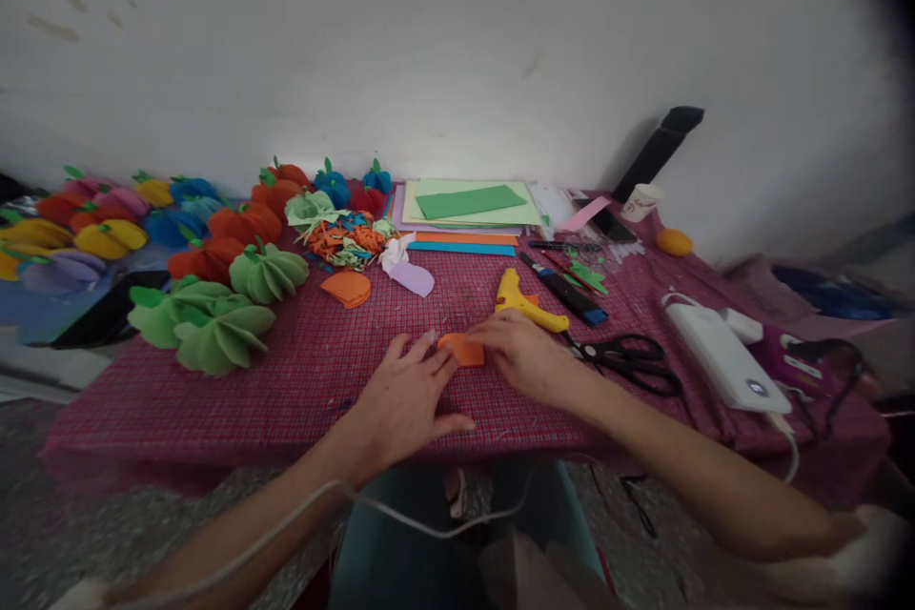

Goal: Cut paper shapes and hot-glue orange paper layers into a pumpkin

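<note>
A small orange paper piece [467, 351] with one rounded end lies on the checked tablecloth in front of me. My left hand [406, 393] is spread flat on the cloth, its fingertips touching the paper's left side. The fingers of my right hand [525, 355] are drawn together on the paper's upper right edge and cover part of it. Just beyond my right hand sits a yellow glue gun [529, 303]. Black-handled scissors [629, 360] lie to its right. Farther left are a stack of orange paper pieces [347, 288] and a lilac paper piece [413, 278].
Finished paper pumpkins [221, 334] crowd the left side. Shredded paper [347, 240] and coloured sheets [472, 202] lie toward the wall. A utility knife [564, 289], paper cup [641, 201], orange fruit [674, 242] and white power bank [729, 357] occupy the right. A white cable [429, 526] hangs across my lap.
</note>
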Demonstrator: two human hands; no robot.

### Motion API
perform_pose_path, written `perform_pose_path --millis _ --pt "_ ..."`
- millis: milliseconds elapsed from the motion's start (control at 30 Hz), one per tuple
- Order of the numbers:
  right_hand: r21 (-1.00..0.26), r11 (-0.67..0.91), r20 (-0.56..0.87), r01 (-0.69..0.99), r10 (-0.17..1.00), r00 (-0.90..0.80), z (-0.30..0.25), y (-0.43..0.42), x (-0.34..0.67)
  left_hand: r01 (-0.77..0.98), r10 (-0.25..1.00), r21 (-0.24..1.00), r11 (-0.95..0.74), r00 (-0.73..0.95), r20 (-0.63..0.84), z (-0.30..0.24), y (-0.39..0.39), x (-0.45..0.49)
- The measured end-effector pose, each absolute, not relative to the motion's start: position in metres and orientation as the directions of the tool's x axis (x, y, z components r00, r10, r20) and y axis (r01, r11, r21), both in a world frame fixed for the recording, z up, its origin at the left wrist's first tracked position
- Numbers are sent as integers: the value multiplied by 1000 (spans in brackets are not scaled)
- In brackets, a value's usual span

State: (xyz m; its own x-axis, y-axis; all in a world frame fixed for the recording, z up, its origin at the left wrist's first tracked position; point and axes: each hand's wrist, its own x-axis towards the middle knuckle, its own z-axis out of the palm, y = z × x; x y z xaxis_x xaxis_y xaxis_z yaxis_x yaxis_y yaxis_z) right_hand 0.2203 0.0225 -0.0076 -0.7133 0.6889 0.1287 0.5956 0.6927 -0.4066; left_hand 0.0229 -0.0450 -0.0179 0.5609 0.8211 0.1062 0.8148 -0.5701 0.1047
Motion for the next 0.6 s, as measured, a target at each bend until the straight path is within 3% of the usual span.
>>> perform_pose_path --millis 200,600 --pt "-109 838 102 535 544 -833 -23 5 226 819 822 77 -568 561 99 -18 -47 23" --pt "72 872 104 484 476 -873 -16 -1 216 843 838 17 -537 531 125 -14 -55 33"
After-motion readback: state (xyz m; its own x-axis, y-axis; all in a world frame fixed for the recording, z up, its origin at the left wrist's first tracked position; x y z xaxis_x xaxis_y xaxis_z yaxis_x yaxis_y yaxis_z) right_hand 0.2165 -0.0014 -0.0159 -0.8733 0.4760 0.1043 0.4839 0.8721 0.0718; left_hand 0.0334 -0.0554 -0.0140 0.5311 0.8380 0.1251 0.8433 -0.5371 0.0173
